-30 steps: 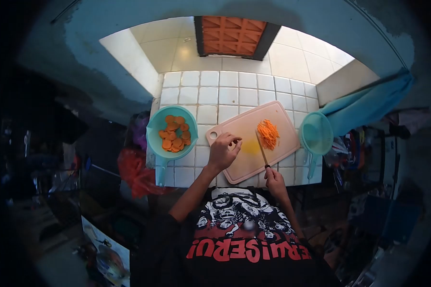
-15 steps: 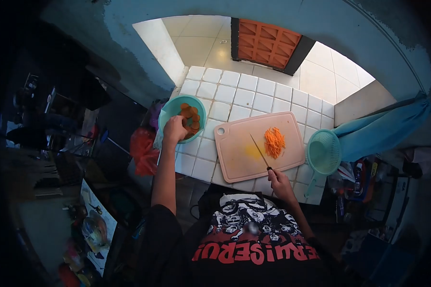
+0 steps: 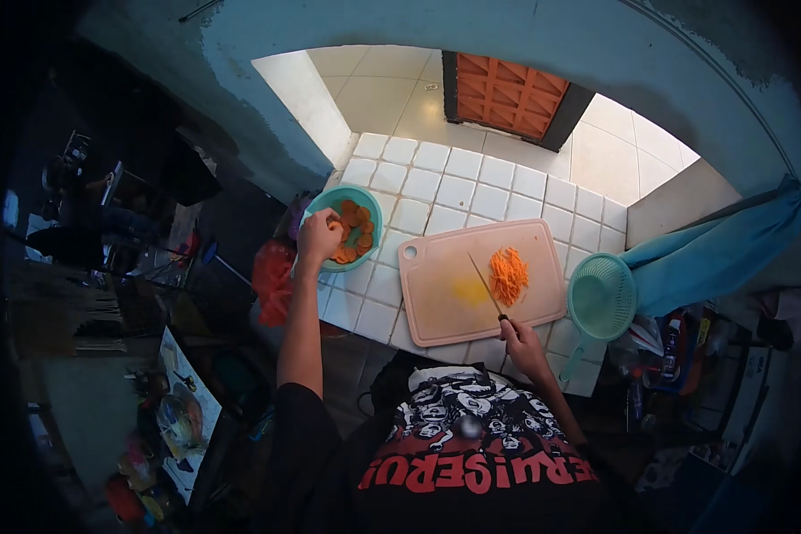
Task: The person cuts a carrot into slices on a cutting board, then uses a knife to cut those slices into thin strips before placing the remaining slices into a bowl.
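Over the left side of a teal bowl [image 3: 377, 206], my left hand [image 3: 317, 237] has its fingers closed on what looks like a carrot slice [image 3: 335, 226]. Several round carrot slices [image 3: 362, 216] lie in that bowl. My right hand [image 3: 525, 348] is wrapped round the dark handle of a knife [image 3: 483, 280]. The knife's blade points up and left across a pink cutting board [image 3: 429, 307]. A pile of carrot strips [image 3: 508, 276] rests on the board, just right of the blade. Yellow-orange staining marks the board left of the blade.
A green strainer [image 3: 602, 296] with a handle sits right of the board on the white tiled counter [image 3: 463, 164]. Blue cloth [image 3: 690, 256] hangs at the right. Beside the counter's left edge is a red plastic bag [image 3: 274, 280].
My left hand has lifted slightly and moved left from inside the bowl, an orange slice now showing at its fingertips. The right hand and knife stay on the board. The view has shifted slightly.
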`<action>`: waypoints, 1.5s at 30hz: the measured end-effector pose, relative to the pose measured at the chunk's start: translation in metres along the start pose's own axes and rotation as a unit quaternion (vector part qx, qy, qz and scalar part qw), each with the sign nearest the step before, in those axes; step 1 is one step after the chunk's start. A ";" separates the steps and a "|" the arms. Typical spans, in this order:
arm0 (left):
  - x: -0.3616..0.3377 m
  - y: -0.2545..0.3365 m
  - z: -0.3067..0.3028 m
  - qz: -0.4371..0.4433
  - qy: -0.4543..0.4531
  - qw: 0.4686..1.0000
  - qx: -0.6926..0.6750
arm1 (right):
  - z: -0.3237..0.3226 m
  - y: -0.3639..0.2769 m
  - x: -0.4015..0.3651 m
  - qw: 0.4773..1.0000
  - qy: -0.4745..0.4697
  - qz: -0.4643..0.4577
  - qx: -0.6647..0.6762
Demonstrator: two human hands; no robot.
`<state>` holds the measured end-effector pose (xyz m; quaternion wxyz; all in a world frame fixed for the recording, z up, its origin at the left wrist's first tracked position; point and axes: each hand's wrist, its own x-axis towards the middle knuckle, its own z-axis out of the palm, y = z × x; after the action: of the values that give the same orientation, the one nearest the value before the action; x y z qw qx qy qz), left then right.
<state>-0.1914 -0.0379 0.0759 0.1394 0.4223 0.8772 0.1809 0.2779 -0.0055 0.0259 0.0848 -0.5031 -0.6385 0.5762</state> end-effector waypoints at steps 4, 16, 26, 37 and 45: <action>0.018 0.000 0.003 0.053 0.060 0.997 -0.016 | -0.003 0.001 0.011 1.000 -0.008 0.000 0.029; 0.039 0.012 0.047 -0.096 0.115 0.988 -0.045 | -0.011 0.000 0.013 1.000 0.006 -0.022 0.017; 0.007 0.022 0.018 -0.008 0.121 0.982 -0.147 | -0.012 0.012 0.012 0.999 0.031 -0.007 0.037; -0.114 0.105 0.071 0.082 -0.198 0.938 -0.273 | 0.003 -0.012 0.000 0.988 0.019 0.024 0.152; -0.107 0.094 0.110 0.071 -0.115 0.956 -0.260 | 0.004 -0.006 -0.006 0.991 0.018 0.018 0.131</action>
<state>-0.0176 -0.0463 0.0279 0.3314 0.4502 0.7456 0.3627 0.2746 -0.0117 0.0323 0.1506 -0.5093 -0.5470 0.6470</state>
